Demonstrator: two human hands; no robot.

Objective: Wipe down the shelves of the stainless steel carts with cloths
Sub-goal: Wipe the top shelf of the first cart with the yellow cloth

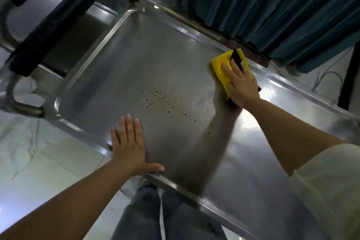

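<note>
I can read no writing on anything here. My right hand point(242, 85) reaches across to the far rim of the steel cart's top shelf point(136, 64), fingers lying fairly flat and pressing a yellow cloth point(221, 68) with a black strip onto the metal. My left hand point(127, 142) lies open, palm down and holding nothing, on the shelf's near edge, with dark specks point(159, 95) between my hands.

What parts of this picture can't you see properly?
- Yellow cloth: head view, the right hand covers much of it.
- Cart handles: blurred, the farther one cut by the top-left edge.
- Top shelf: its right end runs off the frame.
- Lower shelves: hidden under the top shelf.
- Left hand: thumb tip wraps over the near rim.
</note>
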